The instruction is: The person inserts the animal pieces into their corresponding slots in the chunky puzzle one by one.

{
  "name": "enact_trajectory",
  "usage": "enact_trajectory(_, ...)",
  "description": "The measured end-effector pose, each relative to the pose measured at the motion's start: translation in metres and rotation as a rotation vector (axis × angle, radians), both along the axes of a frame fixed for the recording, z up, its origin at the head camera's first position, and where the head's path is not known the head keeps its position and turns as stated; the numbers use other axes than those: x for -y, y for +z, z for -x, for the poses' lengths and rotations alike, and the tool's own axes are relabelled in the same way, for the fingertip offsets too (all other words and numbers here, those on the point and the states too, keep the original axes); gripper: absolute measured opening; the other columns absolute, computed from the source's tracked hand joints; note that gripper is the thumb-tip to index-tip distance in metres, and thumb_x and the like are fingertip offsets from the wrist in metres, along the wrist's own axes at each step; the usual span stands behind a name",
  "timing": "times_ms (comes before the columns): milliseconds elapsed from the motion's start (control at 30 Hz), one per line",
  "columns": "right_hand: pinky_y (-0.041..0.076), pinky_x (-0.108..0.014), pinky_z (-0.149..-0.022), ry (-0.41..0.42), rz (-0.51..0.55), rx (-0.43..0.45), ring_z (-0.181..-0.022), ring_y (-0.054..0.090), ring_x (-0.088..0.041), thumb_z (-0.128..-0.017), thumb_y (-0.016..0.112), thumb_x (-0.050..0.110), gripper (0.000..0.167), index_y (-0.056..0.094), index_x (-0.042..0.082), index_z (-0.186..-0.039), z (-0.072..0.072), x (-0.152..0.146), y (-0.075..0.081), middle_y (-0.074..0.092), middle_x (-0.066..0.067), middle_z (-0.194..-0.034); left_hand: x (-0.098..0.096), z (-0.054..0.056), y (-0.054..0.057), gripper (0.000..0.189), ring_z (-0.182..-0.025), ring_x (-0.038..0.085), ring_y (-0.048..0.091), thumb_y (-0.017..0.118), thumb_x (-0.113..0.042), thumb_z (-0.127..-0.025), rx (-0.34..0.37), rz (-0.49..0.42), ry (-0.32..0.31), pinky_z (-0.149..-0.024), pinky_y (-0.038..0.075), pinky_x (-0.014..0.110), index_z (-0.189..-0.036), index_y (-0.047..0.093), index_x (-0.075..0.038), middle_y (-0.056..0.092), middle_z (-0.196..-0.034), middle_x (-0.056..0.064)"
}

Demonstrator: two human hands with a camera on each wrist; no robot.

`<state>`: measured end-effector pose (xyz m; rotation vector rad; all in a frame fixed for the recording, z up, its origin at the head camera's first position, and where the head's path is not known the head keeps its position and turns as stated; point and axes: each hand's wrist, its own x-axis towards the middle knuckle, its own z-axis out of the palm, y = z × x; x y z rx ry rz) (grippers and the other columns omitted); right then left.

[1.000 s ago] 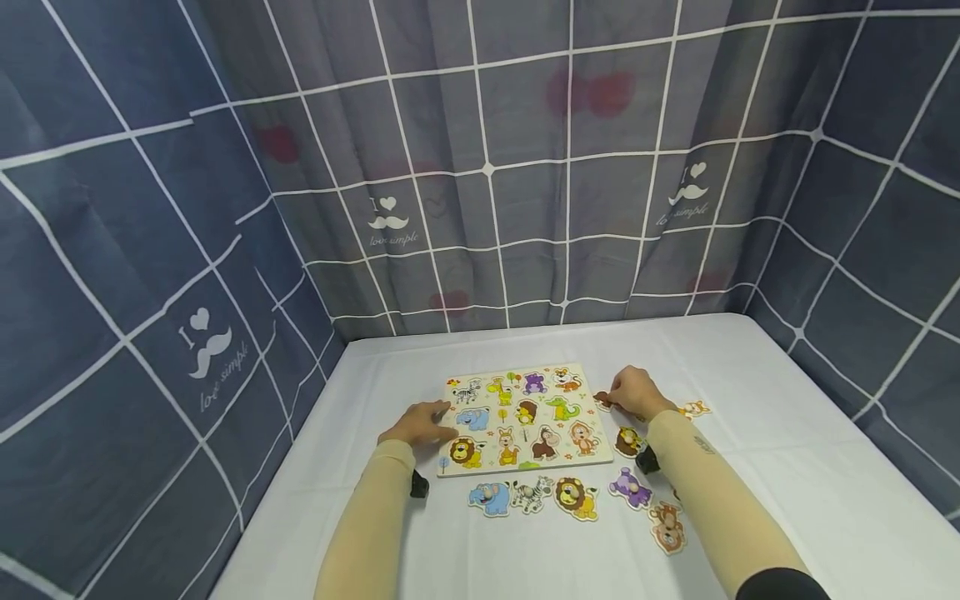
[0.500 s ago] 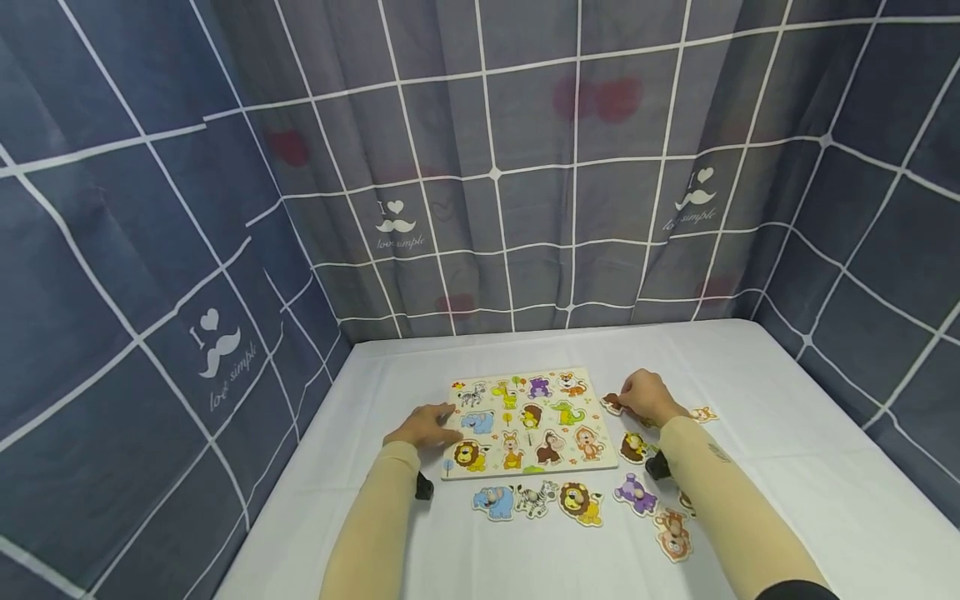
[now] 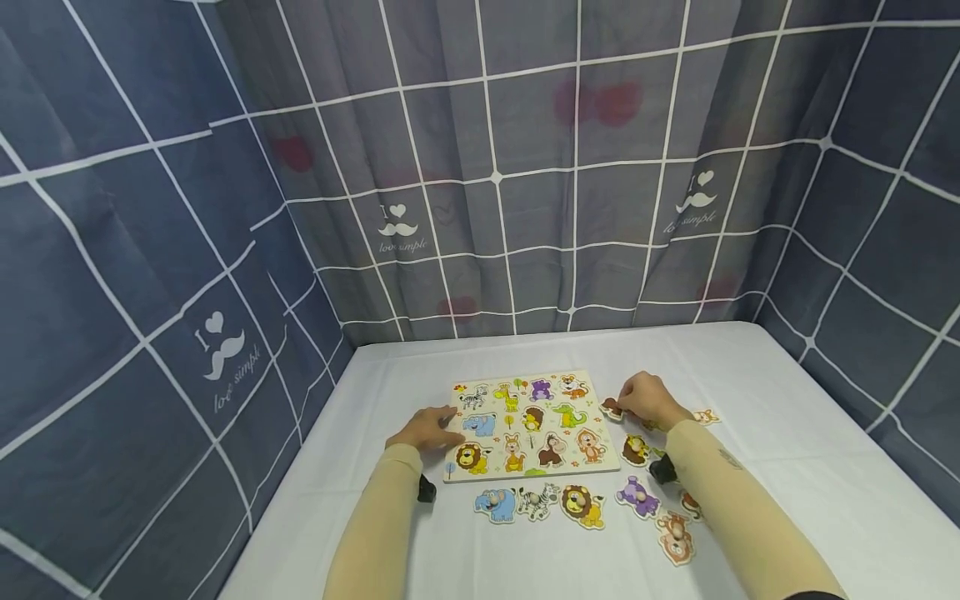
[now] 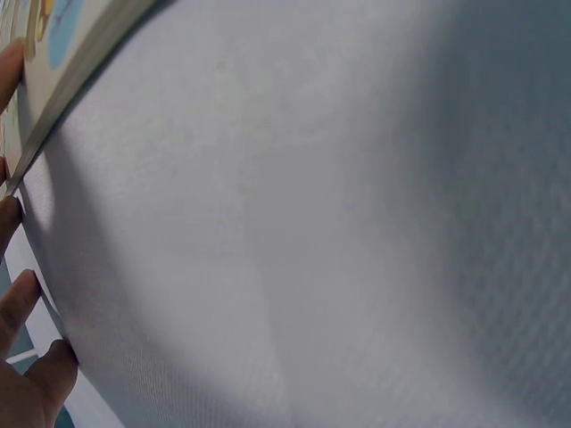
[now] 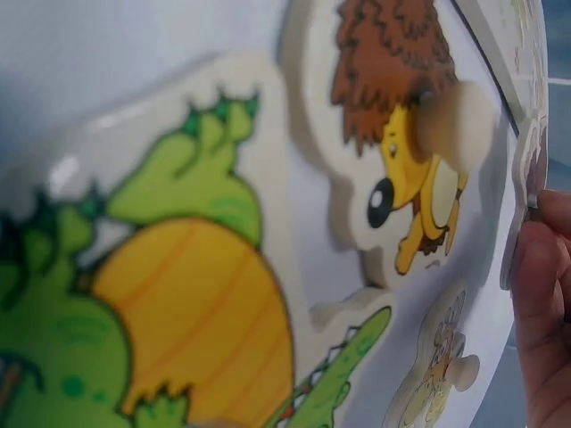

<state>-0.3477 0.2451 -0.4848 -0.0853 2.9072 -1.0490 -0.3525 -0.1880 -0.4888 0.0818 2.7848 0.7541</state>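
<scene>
Beside the left edge of a wooden animal puzzle board (image 3: 495,476), my left hand (image 3: 426,429) rests with fingers spread, a fingertip (image 4: 9,71) over the board's top. My right hand (image 3: 649,398) pinches a dark brown knobbed puzzle piece (image 3: 611,408) right at the board's right edge; its animal is mostly hidden by the fingers. Below that hand lies a hedgehog piece (image 3: 635,450), its round knob seen large in the right wrist view. A crocodile piece (image 5: 187,303) and a giraffe piece (image 5: 433,366) lie close by, under the right wrist.
In front of the board lie an elephant piece (image 3: 495,506), a zebra piece (image 3: 537,502) and a lion piece (image 3: 582,507). A purple hippo piece (image 3: 638,497) and a monkey piece (image 3: 676,537) are at front right. An orange-and-white piece (image 3: 706,417) lies beyond the right wrist.
The head view has shifted slightly, so the scene sits a little lower and further right. Both hands stay about where they were, the right one still at the brown piece.
</scene>
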Motion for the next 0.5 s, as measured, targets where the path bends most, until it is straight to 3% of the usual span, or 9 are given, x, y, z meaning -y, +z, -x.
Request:
enact_trajectory(267, 0.046, -0.024, -0.049, 0.038, -0.019, -0.038, -0.056, 0.054, -0.012, -0.084, 0.068, 0.008, 0.011, 0.072, 0.003, -0.075, -0.006, 0.01, 0.001, 0.063, -0.001, -0.061, -0.001, -0.005, 0.001, 0.076, -0.147, 0.039, 0.035, 0.081, -0.042, -0.081, 0.005, -0.004, 0.019, -0.118, 0.031, 0.061, -0.148, 0.051, -0.022, 0.043, -0.157, 0.012)
enact_trajectory(500, 0.042, -0.024, -0.047, 0.058, -0.012, -0.081, -0.053, 0.051, -0.012, -0.084, 0.068, 0.008, 0.013, 0.071, 0.005, -0.072, -0.01, 0.013, 0.001, 0.063, -0.001, -0.058, -0.001, 0.0, -0.004, 0.076, -0.148, 0.037, 0.036, 0.082, -0.041, -0.08, -0.002, -0.023, 0.025, -0.119, 0.031, 0.059, -0.147, 0.052, -0.023, 0.044, -0.157, 0.01)
